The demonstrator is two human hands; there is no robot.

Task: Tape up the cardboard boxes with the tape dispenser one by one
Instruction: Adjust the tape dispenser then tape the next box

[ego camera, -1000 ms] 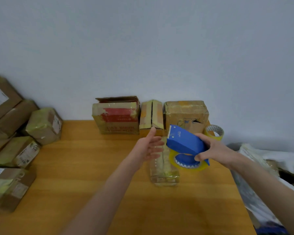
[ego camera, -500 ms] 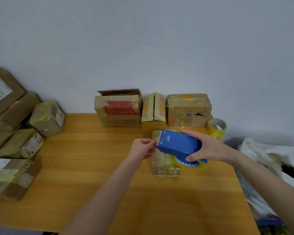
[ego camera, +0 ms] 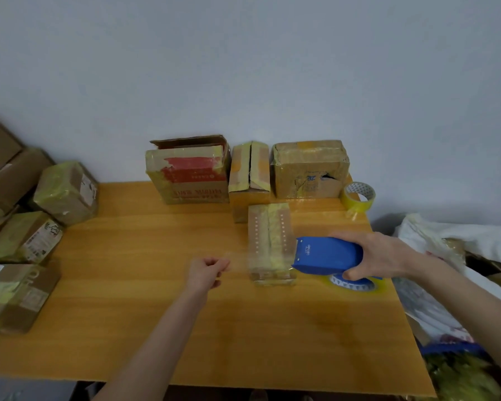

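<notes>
Near the table's (ego camera: 156, 328) right edge, head view: right hand (ego camera: 385, 256) grips the blue tape dispenser (ego camera: 327, 254), just right of the small cardboard box (ego camera: 269, 244). Left hand (ego camera: 206, 270), at the dispenser's mouth 0.5 s ago, now pinches left of the box. A faint tape strip (ego camera: 237, 260) seems drawn across, probably ready to lay.

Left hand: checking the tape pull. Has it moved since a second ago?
Yes. The left hand, pinching tape, moved left, off the small box to over the table beside it.
</notes>
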